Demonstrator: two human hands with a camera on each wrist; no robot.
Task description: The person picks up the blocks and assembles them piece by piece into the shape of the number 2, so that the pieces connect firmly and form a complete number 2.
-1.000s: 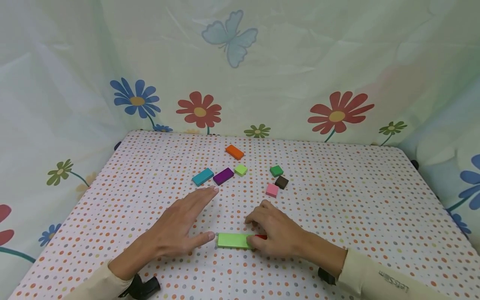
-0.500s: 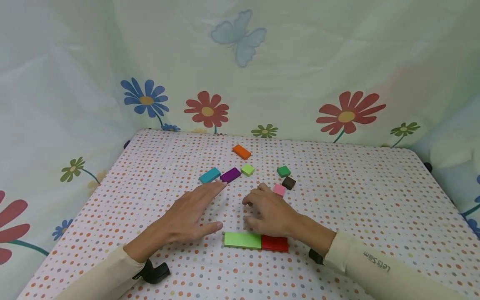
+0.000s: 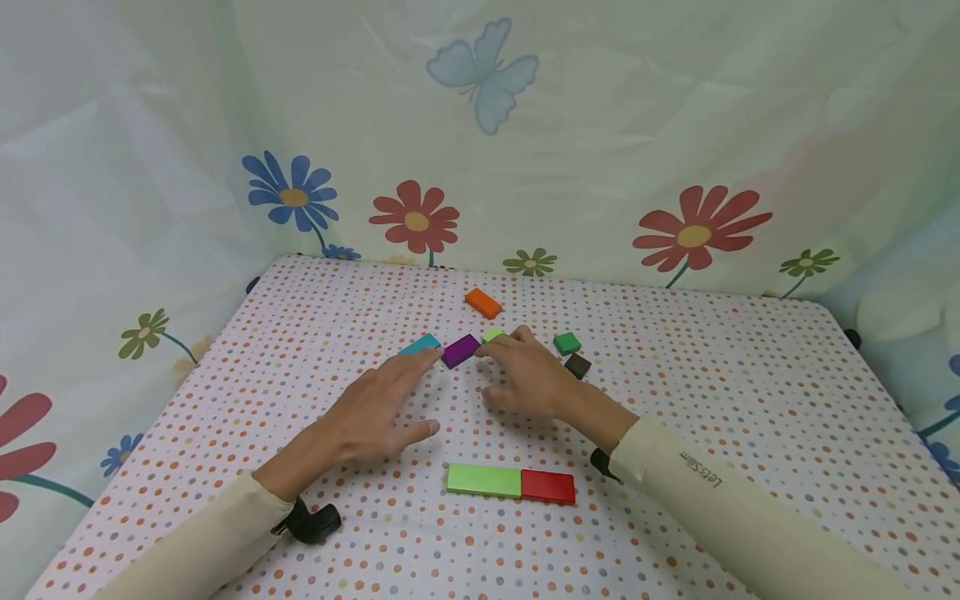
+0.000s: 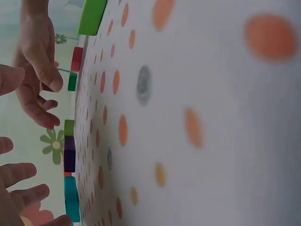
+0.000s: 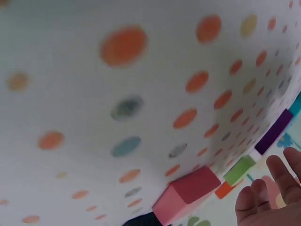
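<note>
Teal to brown: nine blocks (image 3: 480, 479) on one dotted table (image 3: 712, 375)

Leftmost is my left hand (image 3: 367, 417), held above the table; its thumb is well apart from the four fingers. In the head view its fingertips come before one teal block (image 3: 422, 342); whether they touch it, I cannot tell. Next is one purple block (image 3: 461, 351), lying slantwise. Light green blocks I count two: one long light green block (image 3: 483, 481), nearest to my body, and one small light green block (image 3: 491, 335), just beside the purple one. One orange block (image 3: 483, 303) lies farther away. My right hand (image 3: 536, 379) is above the table, near the small light green block, thumb and fingers apart and loosely bent. It hides one pink block (image 5: 188, 193), which the right wrist view shows. One red block (image 3: 548, 487) touches the long one, end to end. Rightmost, one dark green block (image 3: 567, 343) and one brown block (image 3: 577, 366) lie near each other.
</note>
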